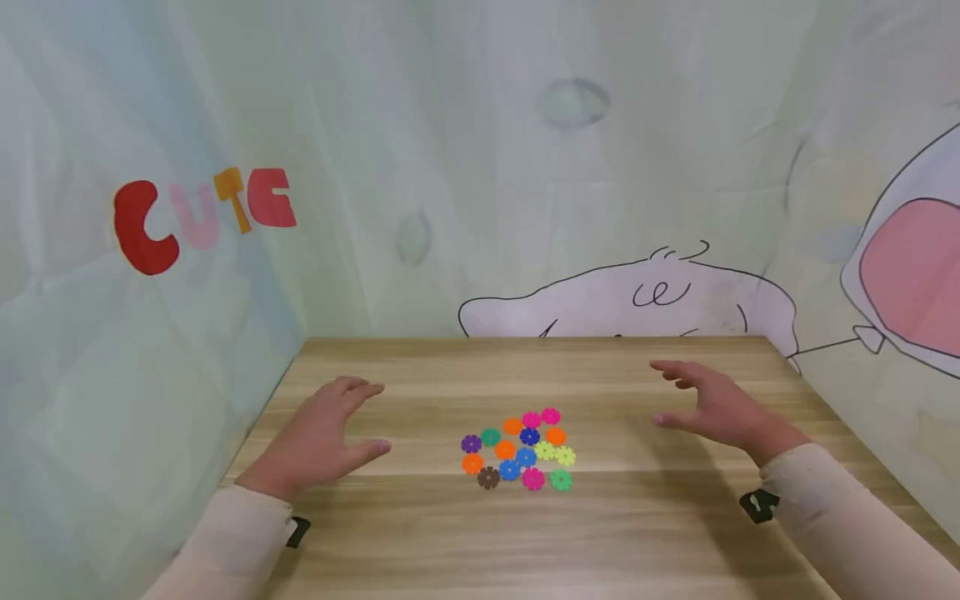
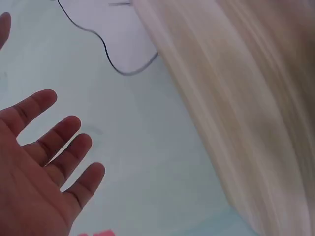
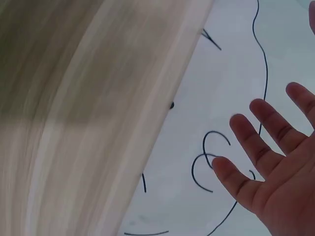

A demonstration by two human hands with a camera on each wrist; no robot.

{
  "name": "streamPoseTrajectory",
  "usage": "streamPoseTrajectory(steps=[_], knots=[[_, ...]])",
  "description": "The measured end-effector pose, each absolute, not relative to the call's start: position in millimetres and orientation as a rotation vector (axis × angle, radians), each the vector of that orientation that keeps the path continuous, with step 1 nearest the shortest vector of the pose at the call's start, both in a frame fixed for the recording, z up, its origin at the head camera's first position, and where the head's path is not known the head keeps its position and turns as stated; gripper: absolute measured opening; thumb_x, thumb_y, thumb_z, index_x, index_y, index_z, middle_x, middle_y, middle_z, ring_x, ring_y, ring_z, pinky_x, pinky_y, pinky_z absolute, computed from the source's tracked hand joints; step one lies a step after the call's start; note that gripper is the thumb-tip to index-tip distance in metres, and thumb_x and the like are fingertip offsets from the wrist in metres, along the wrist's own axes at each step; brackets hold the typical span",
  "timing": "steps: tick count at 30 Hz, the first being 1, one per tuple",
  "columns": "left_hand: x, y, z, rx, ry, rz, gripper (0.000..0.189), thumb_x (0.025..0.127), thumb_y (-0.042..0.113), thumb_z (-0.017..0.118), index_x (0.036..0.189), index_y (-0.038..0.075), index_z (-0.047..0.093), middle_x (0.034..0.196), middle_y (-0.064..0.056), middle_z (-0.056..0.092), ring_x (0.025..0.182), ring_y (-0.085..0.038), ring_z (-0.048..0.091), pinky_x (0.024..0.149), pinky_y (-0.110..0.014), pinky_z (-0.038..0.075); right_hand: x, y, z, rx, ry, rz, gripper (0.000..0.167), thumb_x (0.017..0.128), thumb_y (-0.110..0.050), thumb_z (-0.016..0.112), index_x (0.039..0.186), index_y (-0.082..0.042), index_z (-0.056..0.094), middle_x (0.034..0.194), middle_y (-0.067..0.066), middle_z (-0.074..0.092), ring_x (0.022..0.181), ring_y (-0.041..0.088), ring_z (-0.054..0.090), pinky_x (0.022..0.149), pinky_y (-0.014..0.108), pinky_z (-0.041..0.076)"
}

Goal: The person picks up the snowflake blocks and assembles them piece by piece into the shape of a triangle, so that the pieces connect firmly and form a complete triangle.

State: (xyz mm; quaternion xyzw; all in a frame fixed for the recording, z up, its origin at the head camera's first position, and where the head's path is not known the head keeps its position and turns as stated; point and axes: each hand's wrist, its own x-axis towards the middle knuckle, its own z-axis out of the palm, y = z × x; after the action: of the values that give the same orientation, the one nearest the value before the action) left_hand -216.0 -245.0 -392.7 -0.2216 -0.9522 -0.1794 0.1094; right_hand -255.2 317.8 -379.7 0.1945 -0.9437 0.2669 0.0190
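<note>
Several small flower-shaped plastic discs with notched edges lie in a loose cluster mid-table in the head view. Among them are a purple disc (image 1: 471, 444), a brown disc (image 1: 489, 477), a dark blue disc (image 1: 529, 437), a light green disc (image 1: 561, 480) and a yellow disc (image 1: 565, 456). My left hand (image 1: 326, 437) hovers to the left of the cluster, fingers spread and holding nothing. On the other side, my right hand (image 1: 716, 408) is raised with thumb and fingers apart, also holding nothing. Both wrist views show loosely extended fingers, with no disc in sight.
The wood-grain table (image 1: 420, 542) ends at a far edge against a pale printed curtain (image 1: 360, 167). Curtain walls also rise along the left and right. Dark wrist straps (image 1: 759, 505) sit over the light sleeves (image 1: 840, 517).
</note>
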Motion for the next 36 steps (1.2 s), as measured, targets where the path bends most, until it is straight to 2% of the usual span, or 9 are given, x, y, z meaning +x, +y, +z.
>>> streamPoseTrajectory(steps=[3, 7, 12, 15, 21, 27, 32, 36], knots=[[-214.6, -229.5, -398.1, -0.707, -2.776, -0.545, 0.071, 0.089, 0.048, 0.08, 0.144, 0.006, 0.062, 0.126, -0.01, 0.062, 0.117, -0.032, 0.062, 0.1, -0.056, 0.052, -255.3, 308.9, -384.1, 0.643, -2.949, 0.874, 0.077, 0.088, -0.035, 0.086, 0.153, -0.008, 0.053, 0.14, 0.024, 0.063, 0.126, 0.047, 0.06, 0.099, 0.064, 0.051], [-211.9, -209.2, -404.8, -0.764, -2.771, -0.577, 0.062, 0.088, 0.042, 0.083, 0.136, 0.007, 0.067, 0.111, 0.0, 0.062, 0.101, -0.022, 0.062, 0.09, -0.047, 0.055, -256.9, 294.2, -390.7, 0.669, -2.998, 0.876, 0.073, 0.087, -0.034, 0.087, 0.149, -0.01, 0.058, 0.137, 0.02, 0.066, 0.121, 0.039, 0.062, 0.099, 0.06, 0.053], [-211.5, -185.0, -411.8, -0.838, -2.846, -0.626, 0.056, 0.089, 0.036, 0.084, 0.134, 0.007, 0.069, 0.109, -0.002, 0.066, 0.091, -0.02, 0.058, 0.079, -0.038, 0.052, -258.3, 271.4, -399.0, 0.67, -3.07, 0.836, 0.067, 0.086, -0.036, 0.087, 0.145, -0.014, 0.063, 0.128, 0.013, 0.07, 0.114, 0.028, 0.063, 0.096, 0.052, 0.055], [-213.5, -171.2, -415.2, -0.865, -2.918, -0.665, 0.055, 0.09, 0.035, 0.083, 0.135, 0.008, 0.068, 0.117, -0.005, 0.069, 0.09, -0.02, 0.058, 0.079, -0.037, 0.052, -257.9, 257.7, -404.4, 0.699, -3.083, 0.804, 0.064, 0.086, -0.036, 0.087, 0.142, -0.015, 0.066, 0.126, 0.009, 0.071, 0.112, 0.025, 0.063, 0.095, 0.049, 0.055], [-217.1, -149.8, -423.0, -0.858, -3.031, -0.76, 0.052, 0.09, 0.034, 0.083, 0.132, 0.007, 0.069, 0.121, -0.007, 0.07, 0.089, -0.017, 0.056, 0.082, -0.042, 0.053, -255.5, 229.3, -413.5, 0.725, -3.133, 0.825, 0.059, 0.083, -0.036, 0.09, 0.137, -0.021, 0.07, 0.122, 0.002, 0.071, 0.11, 0.022, 0.063, 0.094, 0.047, 0.056], [-221.6, -132.9, -428.1, -0.813, -3.092, -0.841, 0.05, 0.089, 0.03, 0.083, 0.132, 0.008, 0.07, 0.128, -0.008, 0.072, 0.099, -0.022, 0.063, 0.092, -0.049, 0.056, -253.9, 212.3, -424.4, 0.803, -3.161, 0.827, 0.047, 0.083, -0.03, 0.09, 0.127, -0.023, 0.076, 0.106, -0.005, 0.068, 0.098, 0.017, 0.059, 0.087, 0.039, 0.054], [-226.9, -119.2, -431.6, -0.767, -3.163, -0.862, 0.045, 0.088, 0.028, 0.084, 0.128, 0.01, 0.072, 0.124, -0.005, 0.073, 0.106, -0.026, 0.066, 0.097, -0.051, 0.056, -253.1, 204.7, -430.6, 0.844, -3.194, 0.874, 0.041, 0.083, -0.027, 0.09, 0.123, -0.023, 0.078, 0.094, -0.004, 0.064, 0.09, 0.018, 0.057, 0.078, 0.036, 0.051], [-229.8, -110.9, -436.1, -0.797, -3.177, -0.835, 0.037, 0.087, 0.025, 0.085, 0.12, 0.01, 0.075, 0.113, -0.003, 0.074, 0.101, -0.025, 0.066, 0.096, -0.051, 0.056, -252.6, 199.1, -433.2, 0.859, -3.233, 0.873, 0.037, 0.083, -0.025, 0.091, 0.118, -0.024, 0.08, 0.092, -0.005, 0.065, 0.089, 0.018, 0.058, 0.076, 0.035, 0.052]])
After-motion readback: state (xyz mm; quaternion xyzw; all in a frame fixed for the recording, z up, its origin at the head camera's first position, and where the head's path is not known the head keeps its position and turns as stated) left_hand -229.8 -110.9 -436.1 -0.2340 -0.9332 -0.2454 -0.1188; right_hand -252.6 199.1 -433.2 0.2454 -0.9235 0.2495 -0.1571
